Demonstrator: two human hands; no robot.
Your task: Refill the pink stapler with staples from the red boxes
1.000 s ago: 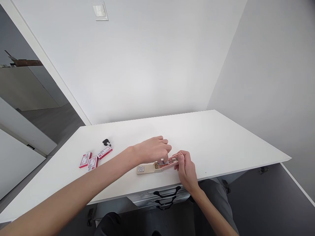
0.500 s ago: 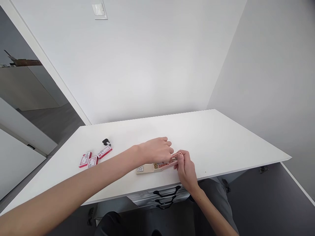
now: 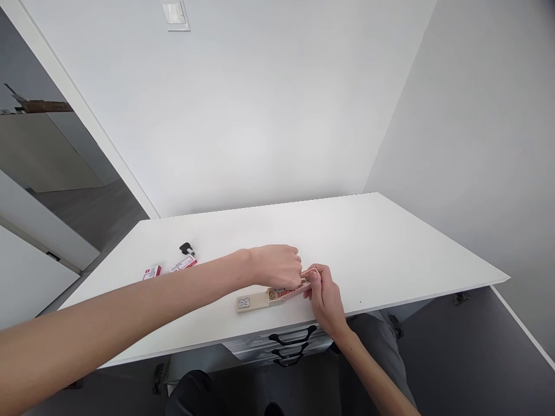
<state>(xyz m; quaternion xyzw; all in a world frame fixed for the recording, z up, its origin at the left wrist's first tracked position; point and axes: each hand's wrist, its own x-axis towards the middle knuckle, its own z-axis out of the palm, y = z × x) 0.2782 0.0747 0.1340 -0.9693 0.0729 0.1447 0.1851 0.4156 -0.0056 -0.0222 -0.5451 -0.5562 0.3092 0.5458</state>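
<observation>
A cream and pink stapler [image 3: 255, 301] lies on the white table, opened out flat with its metal plate at the left end. My right hand [image 3: 325, 294] is closed around the pink right end, thumb on top. Over the stapler's middle hovers my left hand [image 3: 280, 267], back up and fingers curled down at its open inside. Whatever those left fingertips pinch is hidden beneath the hand. Part of the inner metal and pink parts shows between the two hands.
Red and white small boxes [image 3: 185, 263] lie at the left, partly covered by my left forearm. Beside them is a small black staple remover [image 3: 186, 248]. Black drawer handles [image 3: 293, 337] stick out under the table's front edge. A wall stands behind the table [image 3: 390, 248].
My left forearm has swung slightly lower across the table and now covers more of the boxes. The stapler's left end has shifted a little left and toward me. My right hand stays on the stapler.
</observation>
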